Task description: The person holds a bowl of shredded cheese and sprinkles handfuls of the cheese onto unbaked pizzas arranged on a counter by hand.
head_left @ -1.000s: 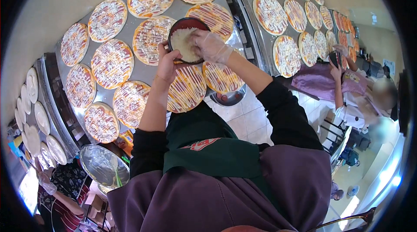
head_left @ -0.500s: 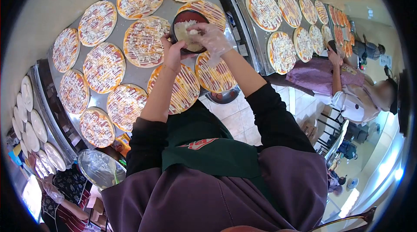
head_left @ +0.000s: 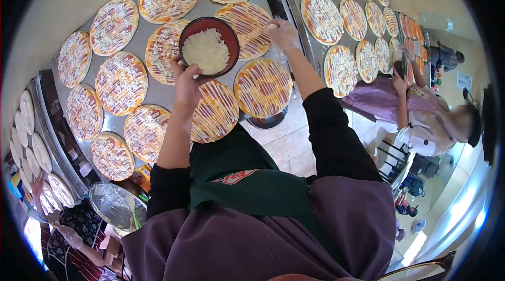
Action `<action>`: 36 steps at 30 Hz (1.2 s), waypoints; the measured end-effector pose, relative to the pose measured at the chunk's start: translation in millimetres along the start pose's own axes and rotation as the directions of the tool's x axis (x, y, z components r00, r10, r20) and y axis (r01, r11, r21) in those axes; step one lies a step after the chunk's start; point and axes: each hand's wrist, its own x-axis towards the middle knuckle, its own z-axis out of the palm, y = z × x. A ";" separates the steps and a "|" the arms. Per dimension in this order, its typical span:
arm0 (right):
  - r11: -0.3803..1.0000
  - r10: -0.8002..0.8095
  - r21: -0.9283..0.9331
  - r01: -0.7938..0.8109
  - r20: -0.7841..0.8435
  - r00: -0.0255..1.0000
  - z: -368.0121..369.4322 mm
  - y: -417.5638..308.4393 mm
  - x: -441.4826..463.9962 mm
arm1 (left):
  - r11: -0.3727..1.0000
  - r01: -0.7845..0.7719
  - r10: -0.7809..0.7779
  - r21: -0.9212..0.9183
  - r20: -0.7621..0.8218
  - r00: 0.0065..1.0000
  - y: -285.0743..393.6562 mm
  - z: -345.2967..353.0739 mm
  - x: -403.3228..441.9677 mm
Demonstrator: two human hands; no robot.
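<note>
My left hand (head_left: 187,84) grips the near rim of a dark bowl (head_left: 230,38) with a reddish inside, thumb over the edge. Grated white cheese (head_left: 205,52) fills much of the bowl, which is tipped towards me. My right hand (head_left: 284,35), in a clear plastic glove, is away from the bowl with its fingers pinched around a bit of the white cheese. It hovers by the right edge of a sauce-striped pizza (head_left: 246,24). Below it lies another striped pizza (head_left: 263,87) with no visible white cheese. Several pizzas to the left carry scattered cheese, including one pizza (head_left: 123,83).
A second metal table (head_left: 319,48) with more pizzas stands to the right. A co-worker (head_left: 421,115) there holds a dark object. At lower left are pale dough rounds (head_left: 41,153), a large metal bowl (head_left: 113,204) and another person's gloved hand (head_left: 71,236).
My right hand has come out of the bowl and moved right, over the table's edge side. My left hand has brought the bowl slightly left, and its cheese shows fully.
</note>
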 end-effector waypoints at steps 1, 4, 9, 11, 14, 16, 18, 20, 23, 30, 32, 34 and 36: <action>1.000 -0.001 -0.001 0.001 0.004 1.000 -0.1 -1.6 4.2 | 1.000 0.013 -0.014 -0.011 -0.021 1.000 10.1 3.5 -9.9; 0.996 -0.021 -0.089 0.022 0.008 1.000 1.9 -6.3 21.1 | 0.998 -0.027 0.028 -0.050 0.008 1.000 11.9 -19.0 -17.4; 0.961 -0.162 -0.224 0.164 0.028 0.986 7.8 -16.5 45.9 | 0.999 -0.003 0.003 -0.033 -0.016 1.000 20.8 -41.2 -37.2; 0.929 -0.254 -0.260 0.262 0.065 0.965 8.2 -22.5 51.0 | 0.995 -0.034 0.030 -0.090 -0.041 0.999 25.2 -40.8 -44.9; 0.862 -0.418 -0.271 0.427 0.093 0.904 16.9 -21.8 64.9 | 0.992 -0.068 0.059 -0.109 -0.083 0.995 23.0 -52.5 -49.9; 0.832 -0.442 -0.303 0.464 0.142 0.886 16.5 -34.7 67.3 | 0.995 -0.072 0.064 -0.073 -0.105 0.992 19.4 -61.3 -52.0; 0.810 -0.417 -0.360 0.463 0.200 0.886 19.8 -46.5 69.1 | 0.992 -0.083 0.072 -0.099 -0.102 0.992 17.0 -66.4 -54.7; 0.803 -0.409 -0.376 0.463 0.220 0.886 23.8 -56.4 72.2 | 0.990 -0.094 0.082 -0.109 -0.111 0.991 16.3 -68.4 -57.3; 0.758 -0.425 -0.418 0.502 0.267 0.865 32.2 -60.0 82.6 | 0.981 -0.085 0.062 -0.172 -0.133 0.989 20.9 -65.6 -62.5; 0.501 -0.586 -0.512 0.698 0.393 0.708 42.3 -74.3 78.3 | 0.977 -0.063 0.037 -0.204 -0.127 0.991 16.8 -81.5 -66.7; 0.590 -0.649 -0.377 0.713 0.303 0.698 55.5 -65.5 77.3 | 0.975 -0.071 0.044 -0.208 -0.133 0.990 18.8 -77.8 -69.1; 0.654 -0.693 -0.228 0.721 0.203 0.692 60.4 -68.2 72.2 | 0.974 -0.079 0.050 -0.212 -0.139 0.989 19.8 -75.8 -71.1; 0.728 -0.607 -0.144 0.670 0.318 0.728 65.0 -70.9 66.4 | 0.974 -0.078 0.044 -0.214 -0.157 0.987 19.1 -76.5 -72.5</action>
